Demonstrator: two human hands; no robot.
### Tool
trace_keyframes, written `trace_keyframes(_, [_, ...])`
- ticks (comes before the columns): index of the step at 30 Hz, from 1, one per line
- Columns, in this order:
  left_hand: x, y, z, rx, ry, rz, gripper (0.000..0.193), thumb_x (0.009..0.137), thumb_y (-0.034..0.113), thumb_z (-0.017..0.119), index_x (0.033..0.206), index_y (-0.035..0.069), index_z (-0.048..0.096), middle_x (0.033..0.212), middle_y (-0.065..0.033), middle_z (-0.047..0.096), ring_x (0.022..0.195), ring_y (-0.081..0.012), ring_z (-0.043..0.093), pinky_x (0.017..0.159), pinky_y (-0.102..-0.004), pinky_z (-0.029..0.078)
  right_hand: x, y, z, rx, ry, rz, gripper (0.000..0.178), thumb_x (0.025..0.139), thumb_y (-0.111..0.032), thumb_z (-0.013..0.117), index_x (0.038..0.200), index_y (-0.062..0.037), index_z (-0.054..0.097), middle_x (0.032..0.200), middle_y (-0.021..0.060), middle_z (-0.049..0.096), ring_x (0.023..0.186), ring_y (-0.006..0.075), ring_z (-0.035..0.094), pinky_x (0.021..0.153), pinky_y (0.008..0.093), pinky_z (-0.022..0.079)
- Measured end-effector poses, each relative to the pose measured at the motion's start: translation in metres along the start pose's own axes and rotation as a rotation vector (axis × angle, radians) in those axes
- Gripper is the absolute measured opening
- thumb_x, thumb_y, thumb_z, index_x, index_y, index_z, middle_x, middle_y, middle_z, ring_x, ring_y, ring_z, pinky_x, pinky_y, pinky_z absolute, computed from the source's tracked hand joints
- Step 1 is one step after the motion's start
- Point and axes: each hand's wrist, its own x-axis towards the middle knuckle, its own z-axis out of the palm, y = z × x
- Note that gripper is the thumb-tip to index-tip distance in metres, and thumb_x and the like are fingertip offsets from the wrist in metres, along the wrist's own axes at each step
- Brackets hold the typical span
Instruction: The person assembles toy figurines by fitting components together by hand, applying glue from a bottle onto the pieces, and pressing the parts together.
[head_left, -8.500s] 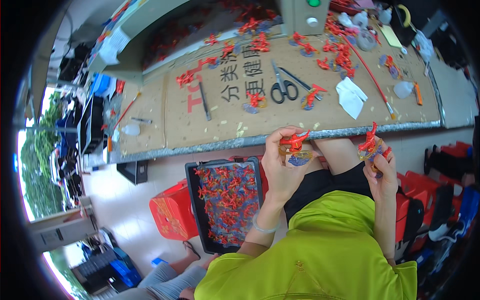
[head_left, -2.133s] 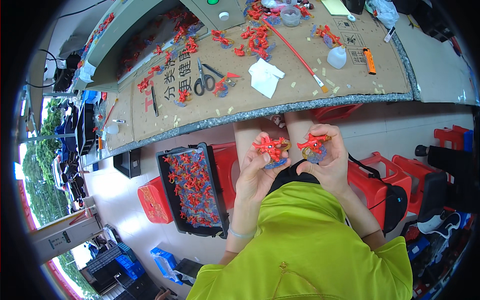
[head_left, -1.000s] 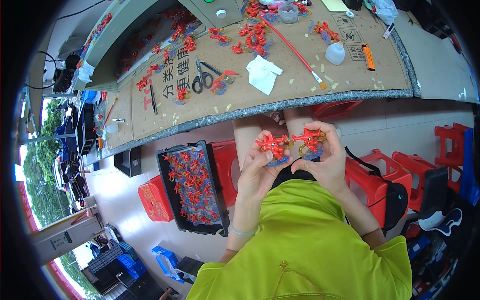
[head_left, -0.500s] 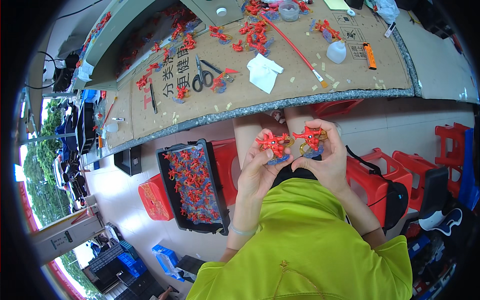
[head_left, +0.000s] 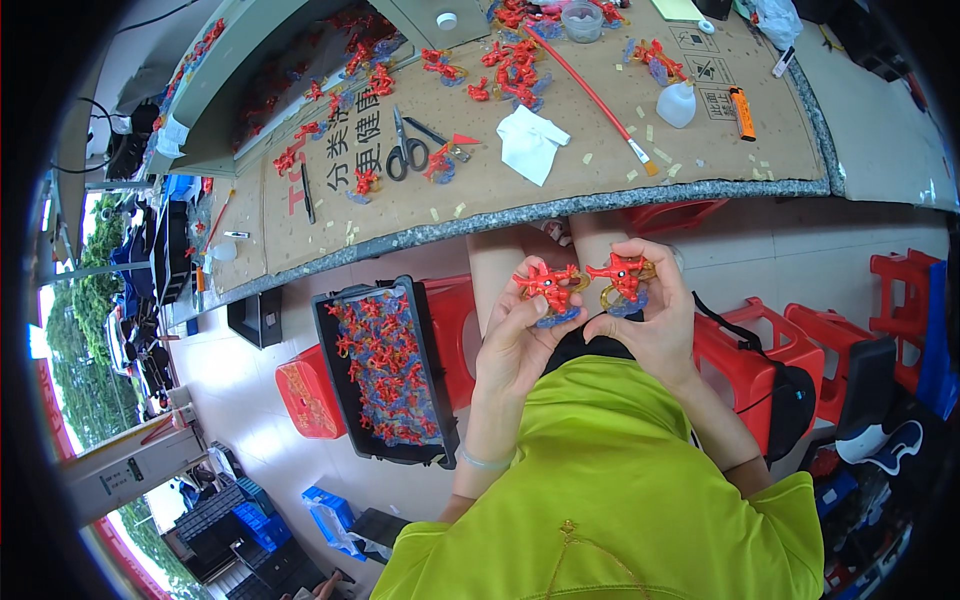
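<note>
Two small red figurines with yellow rings and translucent blue bases are held side by side in front of my lap. My left hand (head_left: 516, 340) pinches the left figurine (head_left: 550, 287) between thumb and fingers. Around the right figurine (head_left: 622, 278) my right hand (head_left: 658, 315) is closed, thumb below and fingers above it. The two figurines nearly meet; whether they touch I cannot tell. To the left, a black crate (head_left: 452, 425) filled with many similar red and blue figurines rests on red stools.
Ahead is a cardboard-covered table (head_left: 400, 225) with a stone edge. On it lie scissors (head_left: 404, 150), a white cloth (head_left: 530, 145), a long red brush (head_left: 590, 90), an orange lighter-like object (head_left: 741, 114), a small white bottle (head_left: 676, 104) and more figurines. Red stools (head_left: 760, 350) stand at right.
Both hands and the two figurines stay practically in place. The table and its items appear shifted very slightly, as from a small head movement.
</note>
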Motion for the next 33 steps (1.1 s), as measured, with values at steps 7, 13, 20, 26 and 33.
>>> trace_keyframes(7, [0.001,0.001,0.002,0.008,0.0,-0.001,0.039,0.084,0.0,0.055,0.119,0.004,0.04,0.107,-0.0185,0.057,0.096,-0.0294,0.062,0.084,-0.0441,0.055,0.001,-0.001,0.0,0.026,0.006,0.003,0.076,0.054,-0.004,0.088,0.118,0.0,0.047,0.115,0.0053,0.049,0.103,0.0121,0.053,0.089,0.0259,0.045])
trace_keyframes(13, [0.0,0.002,0.003,0.007,0.002,-0.011,0.037,0.083,-0.001,0.055,0.118,0.005,0.041,0.107,-0.0196,0.058,0.095,-0.0291,0.063,0.083,-0.0436,0.055,0.002,0.001,-0.005,0.115,-0.014,0.045,0.073,0.057,-0.006,0.087,0.118,-0.0011,0.046,0.115,0.0055,0.048,0.101,0.011,0.053,0.084,0.0244,0.046])
trace_keyframes(20, [0.0,0.002,0.002,0.054,-0.01,0.003,0.038,0.083,-0.001,0.055,0.118,0.005,0.041,0.108,-0.02,0.058,0.092,-0.029,0.064,0.082,-0.0436,0.056,0.008,0.002,-0.012,0.526,-0.152,0.242,0.05,0.068,0.002,0.075,0.108,-0.0055,0.046,0.11,0.0074,0.042,0.073,0.0103,0.048,0.058,0.0209,0.039])
trace_keyframes(26, [-0.001,0.002,0.007,0.086,-0.003,0.016,0.04,0.081,-0.006,0.055,0.117,0.004,0.04,0.105,-0.0186,0.06,0.089,-0.0273,0.065,0.079,-0.0417,0.056,0.01,0.002,-0.024,0.709,-0.234,0.402,0.018,0.083,-0.011,0.061,0.093,-0.0044,0.048,0.096,0.0055,0.042,0.062,0.0055,0.043,0.044,0.0175,0.032])
trace_keyframes(33, [-0.006,0.0,0.017,0.896,0.198,0.34,0.044,0.072,-0.01,0.063,0.111,0.003,0.045,0.094,-0.0119,0.064,0.085,-0.0164,0.065,0.077,-0.0274,0.051,0.028,0.007,-0.017,0.026,-0.189,0.164,0.023,0.089,-0.017,0.055,0.103,0.0004,0.055,0.087,0.0025,0.043,0.062,0.004,0.041,0.05,0.0188,0.036])
